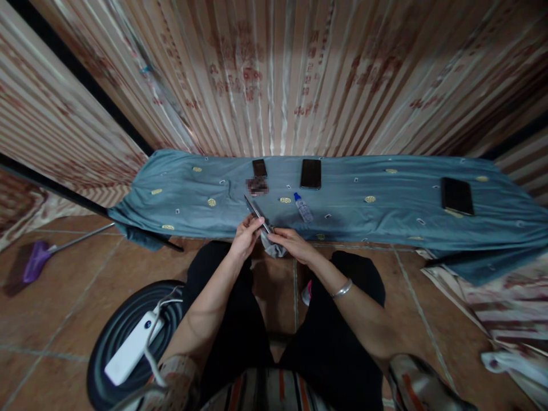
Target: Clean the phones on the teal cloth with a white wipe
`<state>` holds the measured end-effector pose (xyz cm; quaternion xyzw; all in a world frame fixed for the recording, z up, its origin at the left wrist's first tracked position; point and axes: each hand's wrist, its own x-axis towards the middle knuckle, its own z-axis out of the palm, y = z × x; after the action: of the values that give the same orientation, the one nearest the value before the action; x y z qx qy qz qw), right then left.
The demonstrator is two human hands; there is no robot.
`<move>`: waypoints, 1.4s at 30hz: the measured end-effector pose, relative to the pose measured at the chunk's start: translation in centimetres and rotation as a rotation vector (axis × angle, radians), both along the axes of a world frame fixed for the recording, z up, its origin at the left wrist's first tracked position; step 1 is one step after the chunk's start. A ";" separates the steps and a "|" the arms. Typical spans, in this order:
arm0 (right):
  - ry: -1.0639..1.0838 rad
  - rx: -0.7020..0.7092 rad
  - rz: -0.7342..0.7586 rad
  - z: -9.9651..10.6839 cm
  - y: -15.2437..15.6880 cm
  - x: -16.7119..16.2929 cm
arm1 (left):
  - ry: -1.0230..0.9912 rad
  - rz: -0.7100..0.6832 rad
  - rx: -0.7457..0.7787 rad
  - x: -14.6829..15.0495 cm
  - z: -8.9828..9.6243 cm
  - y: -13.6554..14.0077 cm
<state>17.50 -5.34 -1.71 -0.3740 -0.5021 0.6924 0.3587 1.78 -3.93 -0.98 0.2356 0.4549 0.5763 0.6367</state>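
A slim phone (pixel 253 206), seen nearly edge-on and tilted, is held between my two hands above the front edge of the cloth-covered bench. Around its left side close the fingers of my left hand (pixel 245 237). My right hand (pixel 291 242) grips the phone's lower end, with a grey cloth (pixel 273 246) bunched beneath it. Just beyond, a clear spray bottle with a blue cap (pixel 303 208) lies on the bench. Two dark phones, a small one (pixel 259 168) and a larger one (pixel 310 173), rest farther back.
A blue patterned cloth (pixel 240 220) covers the long bench. At its right lies a dark tablet-like device (pixel 457 196). A white power strip (pixel 133 347) sits on a round black stool (pixel 96 371) to my left. A purple broom (pixel 37 260) is on the tiled floor.
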 end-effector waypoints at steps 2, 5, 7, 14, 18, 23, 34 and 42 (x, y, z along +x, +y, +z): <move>-0.014 0.017 0.004 -0.2 0.1 0.0 | -0.003 0.024 0.012 0.1 0.0 0.0; -0.041 0.052 0.017 -0.6 0.3 0.0 | 0.009 0.064 0.027 0.2 -0.2 0.0; -0.084 0.091 0.023 -0.8 0.4 0.0 | 0.028 0.090 0.043 0.2 -0.3 0.1; -0.371 0.374 -0.096 -0.6 0.3 0.0 | 0.041 0.159 0.048 0.5 -0.7 0.3; -0.427 0.450 -0.151 0.2 -0.4 -0.1 | -0.006 0.119 -0.012 0.3 -0.5 0.3; -0.331 0.581 -0.124 1.1 -0.9 0.1 | -0.015 -0.113 -0.021 -0.2 -0.1 0.1; -0.408 0.668 -0.145 -1.2 1.2 0.7 | -0.090 -0.325 -0.073 0.7 0.0 -0.8; -0.447 0.639 -0.239 -2.3 2.3 1.0 | -0.052 -0.435 -0.019 1.0 0.0 -1.6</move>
<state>18.54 -3.03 -4.01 -0.4407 -0.7107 0.3566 0.4166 2.77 -5.51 -0.97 0.3073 0.3823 0.4269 0.7597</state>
